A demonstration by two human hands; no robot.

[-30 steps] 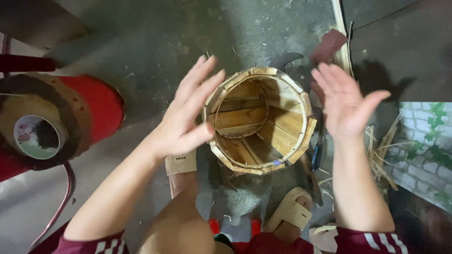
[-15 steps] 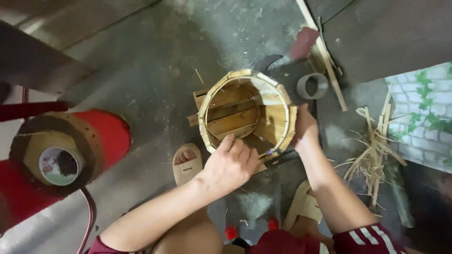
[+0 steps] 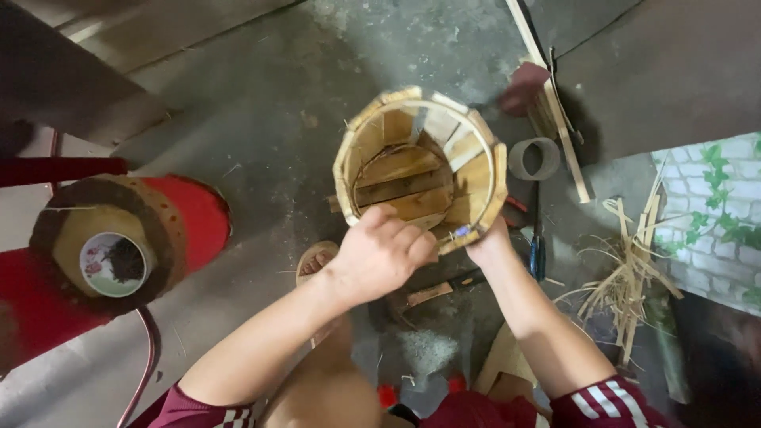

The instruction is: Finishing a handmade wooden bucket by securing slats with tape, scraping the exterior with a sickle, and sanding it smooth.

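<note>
A small wooden bucket (image 3: 420, 162) made of upright staves stands open-topped on the concrete floor in front of me. My left hand (image 3: 384, 254) is curled over its near rim, fingers bent onto the staves. My right hand (image 3: 487, 242) grips the bucket's near right side, mostly hidden under the rim. Slats of the bucket's bottom show inside.
A round wooden block (image 3: 107, 238) with a small bowl on it sits on a red stool at left. A grey ring (image 3: 535, 158), a long wooden strip (image 3: 555, 111), a tool (image 3: 539, 250) and a heap of bamboo shavings (image 3: 630, 281) lie at right. My sandalled feet are below.
A second ago both hands were open, apart and off the bucket. They then closed onto its near rim and side, and the bucket has turned slightly.
</note>
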